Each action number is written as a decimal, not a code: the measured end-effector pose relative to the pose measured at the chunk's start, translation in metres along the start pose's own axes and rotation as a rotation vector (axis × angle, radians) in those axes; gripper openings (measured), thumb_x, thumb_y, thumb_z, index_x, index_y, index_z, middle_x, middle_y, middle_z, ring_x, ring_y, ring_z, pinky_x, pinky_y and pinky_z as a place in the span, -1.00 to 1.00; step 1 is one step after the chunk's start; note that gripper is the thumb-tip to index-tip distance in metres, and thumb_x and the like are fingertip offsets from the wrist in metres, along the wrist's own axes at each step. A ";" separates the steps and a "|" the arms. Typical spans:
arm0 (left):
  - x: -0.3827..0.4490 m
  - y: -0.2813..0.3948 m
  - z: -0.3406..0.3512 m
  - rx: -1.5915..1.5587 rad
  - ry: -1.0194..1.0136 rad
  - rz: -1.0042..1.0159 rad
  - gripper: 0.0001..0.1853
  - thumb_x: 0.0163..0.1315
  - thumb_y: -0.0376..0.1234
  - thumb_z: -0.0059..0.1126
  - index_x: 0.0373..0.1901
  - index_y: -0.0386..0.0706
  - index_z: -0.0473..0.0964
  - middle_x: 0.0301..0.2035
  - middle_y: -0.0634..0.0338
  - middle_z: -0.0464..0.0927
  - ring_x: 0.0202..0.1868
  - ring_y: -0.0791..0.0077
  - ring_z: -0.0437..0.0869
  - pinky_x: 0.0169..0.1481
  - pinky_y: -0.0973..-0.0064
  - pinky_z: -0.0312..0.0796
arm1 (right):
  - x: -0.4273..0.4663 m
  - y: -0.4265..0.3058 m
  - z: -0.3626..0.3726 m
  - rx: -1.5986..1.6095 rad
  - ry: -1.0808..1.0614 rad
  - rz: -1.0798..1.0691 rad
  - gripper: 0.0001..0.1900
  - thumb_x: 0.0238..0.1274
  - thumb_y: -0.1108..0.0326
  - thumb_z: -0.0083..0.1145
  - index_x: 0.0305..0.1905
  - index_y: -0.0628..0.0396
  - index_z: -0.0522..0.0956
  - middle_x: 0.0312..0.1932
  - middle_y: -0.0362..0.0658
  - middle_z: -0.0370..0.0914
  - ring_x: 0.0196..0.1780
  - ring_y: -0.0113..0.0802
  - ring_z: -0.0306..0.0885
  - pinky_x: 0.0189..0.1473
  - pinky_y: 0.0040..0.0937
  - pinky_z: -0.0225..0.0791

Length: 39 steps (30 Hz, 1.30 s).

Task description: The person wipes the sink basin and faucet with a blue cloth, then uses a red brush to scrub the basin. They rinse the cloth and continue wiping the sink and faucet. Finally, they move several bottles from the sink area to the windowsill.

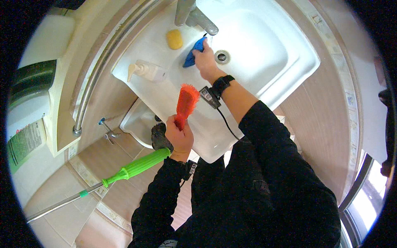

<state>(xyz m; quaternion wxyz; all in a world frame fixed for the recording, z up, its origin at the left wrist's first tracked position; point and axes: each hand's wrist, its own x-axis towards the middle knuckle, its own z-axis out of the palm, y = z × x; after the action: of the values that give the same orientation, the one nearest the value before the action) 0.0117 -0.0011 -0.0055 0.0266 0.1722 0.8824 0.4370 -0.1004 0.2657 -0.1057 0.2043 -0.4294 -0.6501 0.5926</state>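
Observation:
My left hand (180,138) grips the handle of a red scrubbing brush (188,98), its bristles pointing up and to the right, over the front left part of the white ceramic washbasin (214,136). Bunched under the fingers of my right hand (208,63) is a blue cloth (195,52), pressed on the basin's surface beside the drain (222,57). Just above that hand juts the metal tap (203,23). Both wrists wear black straps with small cabled devices.
A yellow bar of soap (174,39) and a pump soap bottle (152,72) sit on the basin's left ledge. Below left, a green-handled mop (139,164) slants past a lower white fixture (139,124). A metal rail (93,77) runs along the tiled wall.

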 end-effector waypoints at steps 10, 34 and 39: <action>0.000 0.005 0.000 0.026 0.027 0.037 -0.74 0.30 -0.38 0.26 -0.08 -0.33 0.48 -0.33 -0.03 0.61 -0.35 0.13 0.69 -0.21 0.35 0.52 | -0.034 -0.003 0.030 0.040 -0.046 0.092 -0.17 0.33 0.45 0.13 0.60 0.22 -0.04 0.04 0.09 0.56 0.05 -0.12 0.55 0.09 -0.21 0.43; -0.002 0.006 -0.001 0.014 0.040 -0.034 -0.72 0.29 -0.38 0.27 -0.05 -0.32 0.48 -0.34 -0.03 0.63 -0.34 0.11 0.71 -0.19 0.34 0.54 | -0.037 -0.027 0.020 0.118 0.039 0.134 -0.49 0.24 0.49 0.04 0.29 0.38 0.28 -0.19 0.07 0.58 -0.13 -0.19 0.58 -0.17 -0.23 0.49; -0.002 0.005 0.001 0.003 0.075 0.006 -0.73 0.31 -0.36 0.27 -0.06 -0.32 0.48 -0.34 -0.03 0.63 -0.35 0.11 0.70 -0.21 0.33 0.53 | -0.048 -0.028 0.011 -0.084 -0.331 0.174 -0.13 0.25 0.41 0.05 0.60 0.29 -0.11 0.35 0.33 0.38 0.41 0.12 0.38 0.36 -0.19 0.30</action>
<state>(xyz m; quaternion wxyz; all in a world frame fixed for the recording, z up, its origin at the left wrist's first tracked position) 0.0147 0.0020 -0.0028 -0.0081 0.1585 0.8828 0.4421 -0.0920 0.2229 -0.0700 0.0246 -0.3887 -0.6594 0.6430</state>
